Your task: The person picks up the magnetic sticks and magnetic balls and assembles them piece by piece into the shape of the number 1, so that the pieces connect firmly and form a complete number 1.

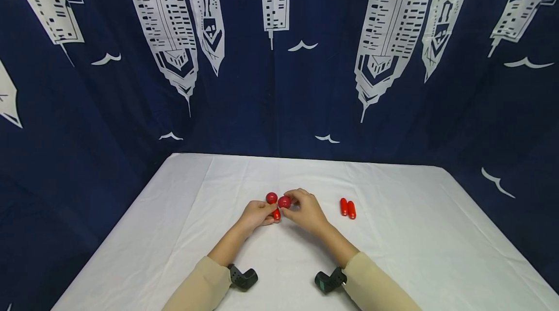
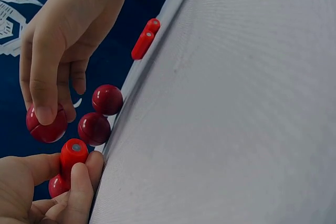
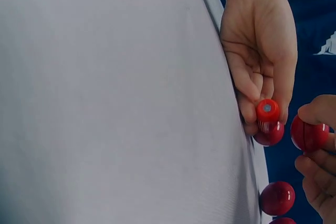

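Note:
My left hand point(image 1: 257, 215) pinches a short red rod point(image 2: 72, 158) with a grey disc in its near end. At the rod's far end sits a dark red ball point(image 1: 271, 198), partly hidden behind the rod and fingers in the wrist views. Close by on the right, my right hand point(image 1: 307, 210) holds another dark red ball point(image 3: 308, 132) between thumb and fingers; a seam line runs round it. Two more red balls, one point(image 2: 107, 99) beside the other point(image 2: 94, 128), show in the left wrist view; the right hand hides them in the head view.
Two red rods point(image 1: 348, 208) lie side by side on the white-covered table point(image 1: 393, 253), right of the hands. A dark blue curtain point(image 1: 279, 97) with white building prints hangs behind the table's far edge.

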The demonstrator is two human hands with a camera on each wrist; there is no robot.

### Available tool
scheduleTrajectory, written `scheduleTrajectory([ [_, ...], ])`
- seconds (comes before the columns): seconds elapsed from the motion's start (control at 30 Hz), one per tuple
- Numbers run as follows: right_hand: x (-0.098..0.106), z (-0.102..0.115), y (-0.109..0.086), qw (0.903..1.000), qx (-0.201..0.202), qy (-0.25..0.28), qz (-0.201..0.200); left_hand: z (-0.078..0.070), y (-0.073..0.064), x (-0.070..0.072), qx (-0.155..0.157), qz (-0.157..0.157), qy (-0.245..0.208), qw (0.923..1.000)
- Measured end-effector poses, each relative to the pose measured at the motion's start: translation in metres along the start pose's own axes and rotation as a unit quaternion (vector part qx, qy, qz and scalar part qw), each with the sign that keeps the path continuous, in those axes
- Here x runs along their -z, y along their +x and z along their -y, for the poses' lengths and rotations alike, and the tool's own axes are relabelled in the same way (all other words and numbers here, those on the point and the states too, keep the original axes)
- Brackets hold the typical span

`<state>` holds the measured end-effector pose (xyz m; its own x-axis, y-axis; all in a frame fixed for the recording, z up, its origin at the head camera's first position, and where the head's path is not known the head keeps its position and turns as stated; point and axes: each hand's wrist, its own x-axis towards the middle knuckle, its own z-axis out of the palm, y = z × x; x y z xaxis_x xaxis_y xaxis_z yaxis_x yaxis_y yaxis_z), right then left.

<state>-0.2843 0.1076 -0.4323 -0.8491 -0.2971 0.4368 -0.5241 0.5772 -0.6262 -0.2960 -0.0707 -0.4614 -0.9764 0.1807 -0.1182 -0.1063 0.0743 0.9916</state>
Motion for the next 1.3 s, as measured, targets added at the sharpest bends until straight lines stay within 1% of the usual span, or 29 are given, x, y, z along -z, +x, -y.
scheduleTrajectory([
  [0.13, -0.002, 0.001, -0.005, 0.9989, -0.018, 0.043, -0.011, 0.001, 0.001, 0.0, 0.007, -0.004, -0.004, 1.0],
  [0.27, -0.003, 0.002, -0.009, 0.996, -0.032, 0.082, -0.018, 0.001, 0.001, -0.001, 0.006, -0.008, -0.007, 0.9999],
  [0.37, -0.003, 0.002, -0.011, 0.993, -0.053, 0.104, -0.02, 0.001, 0.001, -0.001, 0.001, -0.008, -0.009, 0.9999],
  [0.47, -0.004, 0.003, -0.013, 0.9891, -0.083, 0.119, -0.023, 0.002, 0.002, -0.001, 0.003, -0.008, -0.011, 0.9999],
  [0.63, -0.007, 0.004, -0.018, 0.9811, -0.127, 0.142, -0.031, 0.001, 0.002, -0.001, 0.008, -0.011, 0.0, 0.9999],
  [0.77, -0.009, 0.003, -0.021, 0.9738, -0.149, 0.168, -0.032, 0.0, 0.002, -0.001, 0.007, -0.012, 0.005, 0.9999],
  [0.93, -0.012, 0.004, -0.025, 0.9702, -0.155, 0.184, -0.03, 0.0, 0.002, -0.002, 0.005, -0.015, 0.012, 0.9998],
  [1.07, -0.014, 0.005, -0.028, 0.9709, -0.156, 0.18, -0.024, -0.001, 0.0, -0.002, 0.007, -0.02, 0.015, 0.9997],
  [1.3, -0.017, 0.007, -0.033, 0.9736, -0.14, 0.179, -0.012, -0.001, 0.0, -0.003, 0.009, -0.032, 0.022, 0.9992],
])
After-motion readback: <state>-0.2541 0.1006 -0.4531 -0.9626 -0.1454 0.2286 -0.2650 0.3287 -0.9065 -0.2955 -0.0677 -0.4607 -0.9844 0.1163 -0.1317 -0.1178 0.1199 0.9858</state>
